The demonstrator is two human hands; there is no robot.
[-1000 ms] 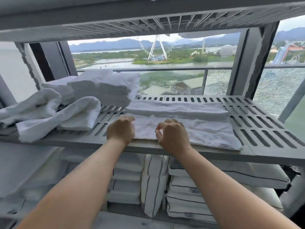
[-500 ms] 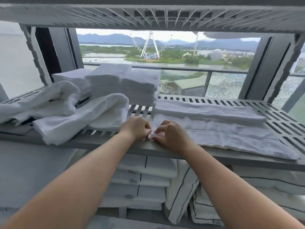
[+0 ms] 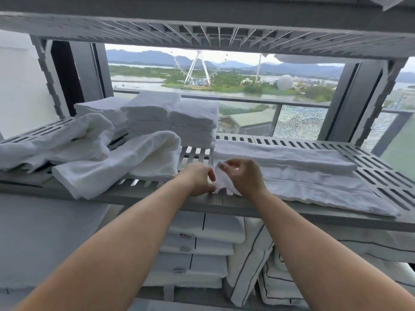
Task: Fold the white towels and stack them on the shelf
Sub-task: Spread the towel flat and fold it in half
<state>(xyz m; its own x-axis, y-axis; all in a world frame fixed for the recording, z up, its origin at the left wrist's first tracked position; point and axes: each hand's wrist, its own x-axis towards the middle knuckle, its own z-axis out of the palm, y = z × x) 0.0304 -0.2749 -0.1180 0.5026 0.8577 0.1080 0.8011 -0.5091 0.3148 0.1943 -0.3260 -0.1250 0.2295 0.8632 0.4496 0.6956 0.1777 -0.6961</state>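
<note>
Nearest you, under the shelf (image 3: 265, 204), folded linens (image 3: 202, 248) and dark-piped pillows (image 3: 251, 261) are sitting in piles. Above them both of your hands are working at the shelf's front edge. Your left hand (image 3: 198, 179) is curling its fingers onto the near left end of the towel (image 3: 314, 182), and your right hand (image 3: 243, 178) is pinching the raised corner just beside it, thumb and fingers clamped on the cloth. The towel is lying lengthwise along the shelf in a narrow band, running away to your right, with its far long side already turned over. To your left, loose towels (image 3: 116, 169) are slumping in a heap, and behind them the folded stack (image 3: 170, 117) is standing against the window, with a Ferris wheel (image 3: 197, 68) rising far outside. As I judge it, you are getting ready to carry this end across to the other. The band could open up if you are lifting by one layer only, so the edges would be landing askew. The towel's front edge is also lying close to the shelf lip and could be dragging off it. The heap on your left is crowding the path to the stack. As for writing, one tag (image 3: 186, 236) on the lower linens is reading "Hilton". The smaller line under it is too small to make out.
</note>
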